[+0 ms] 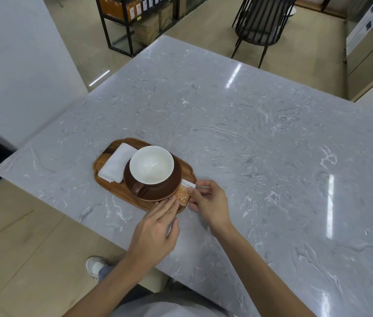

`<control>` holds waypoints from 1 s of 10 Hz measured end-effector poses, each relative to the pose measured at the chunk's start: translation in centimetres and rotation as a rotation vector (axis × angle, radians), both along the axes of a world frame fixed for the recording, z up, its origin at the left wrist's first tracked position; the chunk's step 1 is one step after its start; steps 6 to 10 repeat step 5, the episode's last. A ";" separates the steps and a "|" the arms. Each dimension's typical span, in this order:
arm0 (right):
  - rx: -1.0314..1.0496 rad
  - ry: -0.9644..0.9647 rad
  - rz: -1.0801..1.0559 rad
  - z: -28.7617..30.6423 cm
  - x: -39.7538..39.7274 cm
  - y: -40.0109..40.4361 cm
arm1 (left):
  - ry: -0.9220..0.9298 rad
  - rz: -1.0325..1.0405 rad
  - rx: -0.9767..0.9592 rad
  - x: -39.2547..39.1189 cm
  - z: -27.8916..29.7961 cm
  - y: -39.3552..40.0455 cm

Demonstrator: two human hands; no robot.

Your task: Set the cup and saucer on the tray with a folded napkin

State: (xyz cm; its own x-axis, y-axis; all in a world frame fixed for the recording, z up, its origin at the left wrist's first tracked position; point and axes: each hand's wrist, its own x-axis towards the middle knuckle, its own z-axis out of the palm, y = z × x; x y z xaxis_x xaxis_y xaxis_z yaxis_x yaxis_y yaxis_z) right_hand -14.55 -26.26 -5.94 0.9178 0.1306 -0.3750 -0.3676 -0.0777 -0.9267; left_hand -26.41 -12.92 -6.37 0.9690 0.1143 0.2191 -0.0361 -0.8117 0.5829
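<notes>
A brown cup with a white inside (151, 167) stands on a brown saucer (171, 191), its handle towards me. The saucer sits on an oval wooden tray (103, 165) on the grey marble table. A folded white napkin (115, 165) lies on the tray to the left of the cup. At the tray's near right corner lies a small orange and white packet (185, 195). My right hand (208, 202) pinches the packet's right end between thumb and fingers. My left hand (155, 227) rests flat with its fingertips on the packet's near edge.
The marble table (261, 145) stretches far to the right and back. Its left edge runs close to the tray. A black chair (261, 26) and a black shelf with boxes (133, 19) stand on the floor beyond the table. My shoe (95, 266) shows below.
</notes>
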 end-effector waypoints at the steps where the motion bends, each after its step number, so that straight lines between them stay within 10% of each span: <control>1: -0.007 -0.005 -0.022 0.1 0.0 0.0 | -0.014 0.003 0.001 -0.1 0.5 0.1; 5: -0.483 -0.443 0.063 4.3 2.3 -1.2 | -0.239 -0.110 0.079 3.9 8.3 3.9; 10: -0.483 -0.443 0.063 4.3 2.3 -1.2 | -0.239 -0.110 0.079 3.9 8.3 3.9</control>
